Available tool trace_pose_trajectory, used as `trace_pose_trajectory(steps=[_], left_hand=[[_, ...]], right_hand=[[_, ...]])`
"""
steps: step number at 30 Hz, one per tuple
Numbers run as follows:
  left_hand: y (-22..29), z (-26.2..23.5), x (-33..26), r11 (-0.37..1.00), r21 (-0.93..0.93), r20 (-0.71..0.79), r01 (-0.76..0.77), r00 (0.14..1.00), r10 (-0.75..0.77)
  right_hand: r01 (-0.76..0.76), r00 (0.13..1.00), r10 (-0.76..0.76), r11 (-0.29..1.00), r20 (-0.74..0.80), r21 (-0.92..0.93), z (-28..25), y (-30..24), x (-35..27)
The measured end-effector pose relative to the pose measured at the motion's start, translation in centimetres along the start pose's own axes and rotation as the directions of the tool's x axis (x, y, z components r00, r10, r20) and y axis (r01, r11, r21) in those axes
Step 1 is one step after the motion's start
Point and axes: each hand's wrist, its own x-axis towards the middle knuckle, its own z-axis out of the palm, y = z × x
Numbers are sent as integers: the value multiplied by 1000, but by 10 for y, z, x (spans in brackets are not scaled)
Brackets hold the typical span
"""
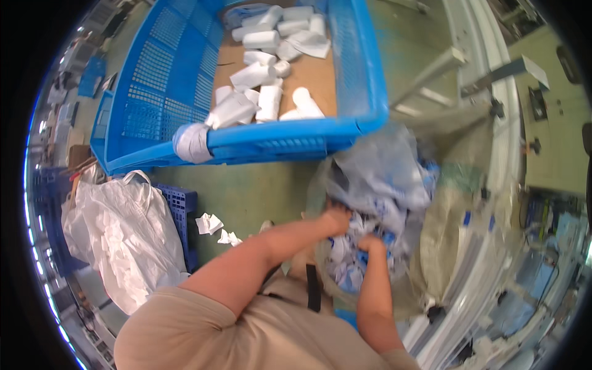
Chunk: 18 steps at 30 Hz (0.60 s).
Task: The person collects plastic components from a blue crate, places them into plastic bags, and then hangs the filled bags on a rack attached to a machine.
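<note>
Below the blue crate [259, 145], both hands reach into a clear bag [382, 179] of white rolls [345, 271]. Left hand [336, 219] grips the bag's edge, fingers curled. Right hand [370, 243] sits nearer the rolls, its fingers buried, grip unclear.

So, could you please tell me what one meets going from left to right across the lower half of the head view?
White bag → crumpled white scraps on the floor → left hand → right hand, both hands in the clear plastic bag of white and blue pieces.
</note>
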Motion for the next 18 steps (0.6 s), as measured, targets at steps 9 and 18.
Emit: trace_pose_trajectory(steps=[9, 18], left_hand=[[-49, -16, -128, 986, 166, -330, 11, 943, 45], [-85, 58, -259, 899, -402, -263, 172, 919, -293]], right_hand=[[521, 73, -199, 843, -977, -133, -221, -120, -271], [-34, 963, 24, 999, -268, -32, -22, -43, -22]])
